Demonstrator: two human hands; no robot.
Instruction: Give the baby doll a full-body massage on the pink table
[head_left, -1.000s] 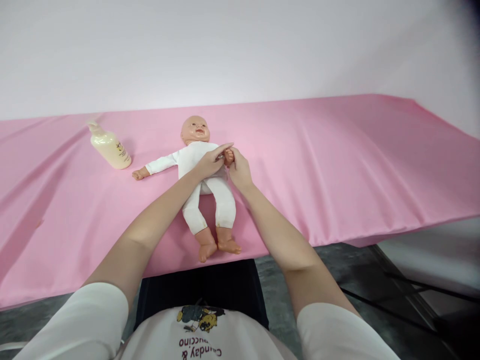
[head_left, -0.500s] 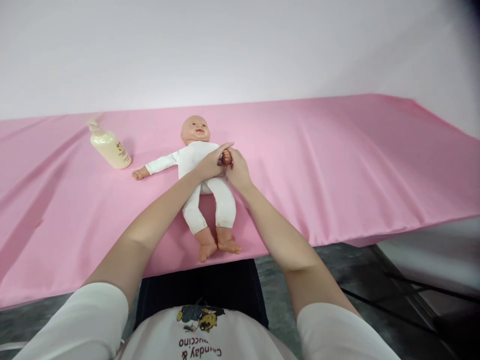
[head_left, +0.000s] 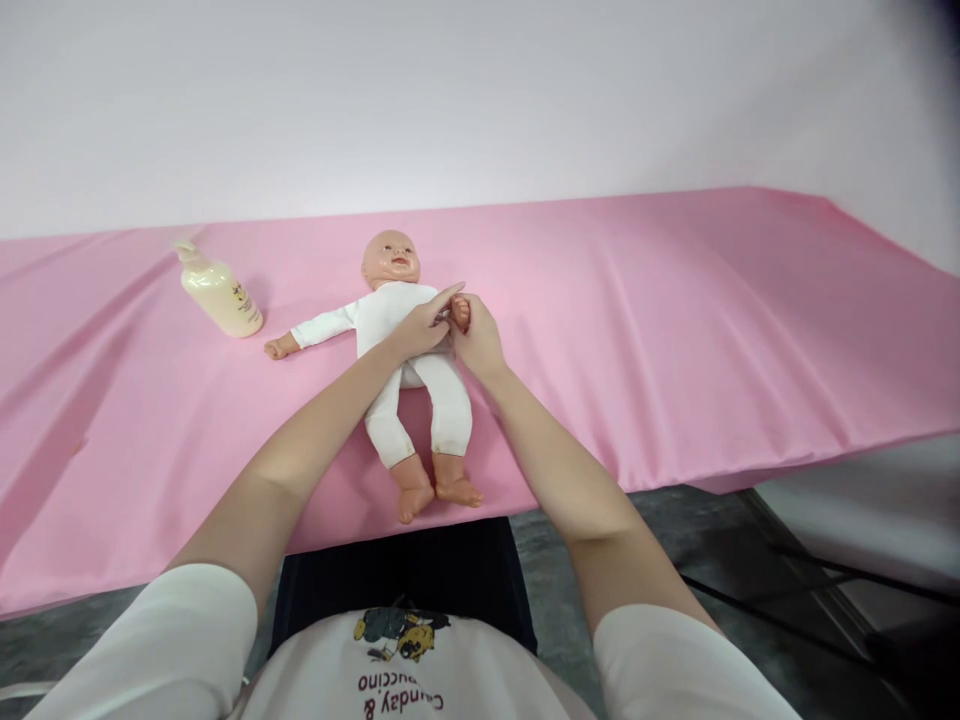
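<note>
A baby doll [head_left: 394, 310] in a white cloth suit lies on its back, head away from me, legs toward the near edge. My right hand [head_left: 481, 335] curls around the outer side of the doll's small fist [head_left: 460, 313], thumb and fingers closed on it. From across the doll's belly, my left hand [head_left: 424, 328] grips the same arm near the wrist, its index finger reaching over the top. Both hands hide most of that arm. The doll's other arm [head_left: 322, 328] stretches out to the left on the cloth.
A cream-coloured pump bottle [head_left: 223, 298] rests left of the doll. Pink cloth [head_left: 675, 330] covers the table, its near edge just beyond the doll's feet. A white wall [head_left: 480, 100] stands behind. Dark metal bars [head_left: 825, 575] show at lower right.
The doll's fist has shifted slightly to the right, into my right hand. My left fingers have moved a little on the arm. The doll's body and the bottle stay put.
</note>
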